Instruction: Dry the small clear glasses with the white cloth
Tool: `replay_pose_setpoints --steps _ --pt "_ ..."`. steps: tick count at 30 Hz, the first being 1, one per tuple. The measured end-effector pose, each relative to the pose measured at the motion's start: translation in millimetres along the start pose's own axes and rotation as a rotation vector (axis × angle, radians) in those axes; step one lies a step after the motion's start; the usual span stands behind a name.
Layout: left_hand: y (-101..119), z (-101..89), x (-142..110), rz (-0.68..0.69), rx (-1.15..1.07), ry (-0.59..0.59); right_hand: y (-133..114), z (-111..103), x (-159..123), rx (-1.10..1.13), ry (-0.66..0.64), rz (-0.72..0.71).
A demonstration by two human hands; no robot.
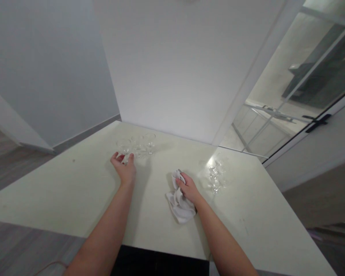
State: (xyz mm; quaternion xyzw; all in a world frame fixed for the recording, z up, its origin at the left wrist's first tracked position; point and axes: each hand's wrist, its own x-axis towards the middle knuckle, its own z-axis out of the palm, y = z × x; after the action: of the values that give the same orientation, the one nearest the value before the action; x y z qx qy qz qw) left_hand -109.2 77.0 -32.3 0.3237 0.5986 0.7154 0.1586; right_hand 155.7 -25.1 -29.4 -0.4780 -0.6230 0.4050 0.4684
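Cloth (181,207) bunched within right fingers (184,176); stemmed glass (123,145) at tips of curved left fingers (131,158), grip on it unclear.

Beneath the fingers (131,156) spreads a pale table (83,199); beyond them stands a white wall (175,76), to their left a grey wall (60,69) and wood-look floor (2,161), to their right white-barred glass (310,65).

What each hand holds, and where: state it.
Right hand: the cloth, by its bunched upper part. Left hand: at a glass; hold cannot be told.
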Motion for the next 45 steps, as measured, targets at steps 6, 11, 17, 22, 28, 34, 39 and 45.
replay_pose_setpoints --steps 6,11,17,22,28,34,39,45 --pt "3 0.6 -1 0.013 -0.001 -0.018 0 0 0 0.015 0.008 -0.012" --pt "1 2.9 -1 0.022 -0.018 -0.048 0 0 0 -0.007 0.008 -0.034" --pt "1 3.0 0 0.032 -0.015 -0.053 -1 0 1 -0.051 0.0 -0.026" --pt "9 1.2 0 0.088 -0.078 0.037 3 1 0 0.073 0.012 0.036" --pt "34 -5.4 -26 0.314 -0.189 -0.112 9 -3 10 0.612 0.298 0.322" --pt "52 -5.3 -84 0.653 0.202 -0.888 -9 -24 10 1.058 0.331 0.299" --pt "57 -0.4 -102 0.723 0.415 -1.214 -24 -15 2 0.715 0.146 0.144" --pt "59 -4.7 -95 0.654 0.45 -1.182 -10 6 3 0.526 0.162 0.111"
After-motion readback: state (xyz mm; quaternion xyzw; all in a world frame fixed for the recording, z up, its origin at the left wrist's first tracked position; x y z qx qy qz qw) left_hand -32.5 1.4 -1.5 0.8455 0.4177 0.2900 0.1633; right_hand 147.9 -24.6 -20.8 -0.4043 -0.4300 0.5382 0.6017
